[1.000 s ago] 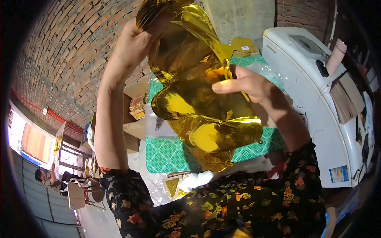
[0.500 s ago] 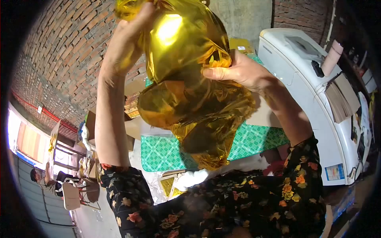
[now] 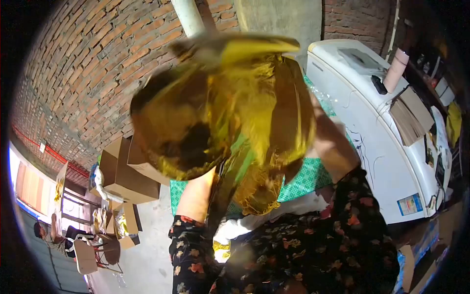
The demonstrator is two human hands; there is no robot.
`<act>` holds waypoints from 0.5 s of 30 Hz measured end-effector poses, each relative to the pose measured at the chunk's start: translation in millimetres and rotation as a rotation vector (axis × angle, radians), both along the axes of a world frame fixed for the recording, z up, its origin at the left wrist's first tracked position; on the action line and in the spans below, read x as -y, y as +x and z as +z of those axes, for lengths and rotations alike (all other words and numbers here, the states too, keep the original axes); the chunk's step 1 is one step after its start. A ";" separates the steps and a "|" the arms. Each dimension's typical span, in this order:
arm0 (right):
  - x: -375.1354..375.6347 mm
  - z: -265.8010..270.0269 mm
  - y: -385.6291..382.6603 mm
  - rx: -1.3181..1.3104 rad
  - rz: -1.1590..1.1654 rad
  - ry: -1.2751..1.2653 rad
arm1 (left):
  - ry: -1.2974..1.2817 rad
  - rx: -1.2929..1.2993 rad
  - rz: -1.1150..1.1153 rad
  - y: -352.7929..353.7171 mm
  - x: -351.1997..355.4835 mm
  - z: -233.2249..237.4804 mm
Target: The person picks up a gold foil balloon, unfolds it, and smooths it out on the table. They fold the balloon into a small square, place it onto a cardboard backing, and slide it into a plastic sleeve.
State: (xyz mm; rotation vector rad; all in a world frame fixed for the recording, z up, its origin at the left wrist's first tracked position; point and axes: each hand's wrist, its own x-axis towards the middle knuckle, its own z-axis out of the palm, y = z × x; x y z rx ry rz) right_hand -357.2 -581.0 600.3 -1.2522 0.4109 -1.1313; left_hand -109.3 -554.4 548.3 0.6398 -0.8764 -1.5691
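A flat, crinkled gold foil balloon (image 3: 264, 108) hangs in the air in front of me, with rounded lobes and a blurred top edge. My right hand (image 3: 320, 130) is at its right edge, and the fingers go out of sight behind the foil. Below the left lobe my left forearm (image 3: 193, 198) shows, while the left hand is covered by the foil. Beneath is a table with a green checked cover (image 3: 308, 179). White material (image 3: 230, 230) and another piece of gold foil (image 3: 222, 251) lie close to my body.
On the right stands a white chest freezer (image 3: 362, 112) carrying a pink roll (image 3: 396, 68) and stacked cardboard (image 3: 411, 117). Open cardboard boxes (image 3: 129, 171) are at the left, before a brick wall (image 3: 98, 73). Far left, a person sits near a folding chair (image 3: 86, 256).
The foil balloon has swung toward me and its lobes now spread wider, covering my left hand. My left forearm has moved right and lower. The view has shifted slightly.
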 end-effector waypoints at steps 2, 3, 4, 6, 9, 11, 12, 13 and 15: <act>6.8 -22.4 1.6 0.065 -0.041 0.062 | 0.043 -0.007 -0.044 -9.0 -4.2 -19.7; 9.2 -31.7 3.1 0.092 -0.052 0.086 | 0.063 -0.008 -0.061 -11.7 -6.1 -27.2; 10.0 -39.7 2.9 0.114 -0.057 0.106 | 0.075 -0.006 -0.073 -14.8 -7.1 -33.6; 7.3 -52.3 0.5 0.152 -0.067 0.138 | 0.082 -0.009 -0.090 -18.1 -8.6 -40.0; 3.6 -61.9 -3.5 0.180 -0.068 0.168 | 0.079 0.008 -0.109 -17.5 -11.1 -42.7; -0.7 -66.5 -7.9 0.191 -0.063 0.179 | 0.077 0.030 -0.102 -14.8 -12.3 -42.2; -1.9 -67.6 -9.2 0.192 -0.062 0.184 | 0.049 -0.127 -0.249 -3.6 -5.8 -52.2; -2.6 -69.9 -11.1 0.193 -0.065 0.187 | 0.039 -0.278 -0.409 7.6 0.8 -62.3; -2.6 -71.9 -13.8 0.190 -0.073 0.194 | -0.025 -0.363 -0.598 16.2 6.8 -68.0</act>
